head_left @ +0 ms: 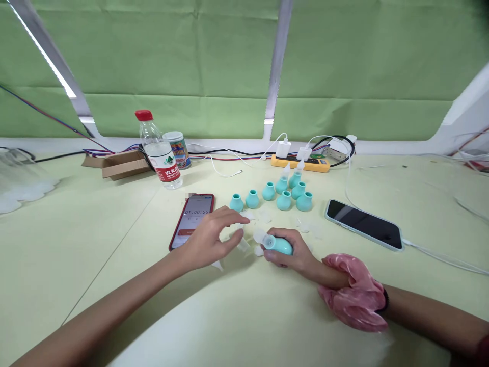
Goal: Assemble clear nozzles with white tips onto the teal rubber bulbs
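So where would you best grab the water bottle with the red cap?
Around the labelled middle of the water bottle, coming from the front right. It stands upright, a can sits close behind it and a cardboard box lies to its left, so that side is open.

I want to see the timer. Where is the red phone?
The red phone lies flat on the table, just beyond the left hand and below the water bottle.

A makeshift assembly workstation: pale green table [76,244], green cloth backdrop [191,56] at twelve o'clock, power strip [300,163] with chargers at one o'clock.
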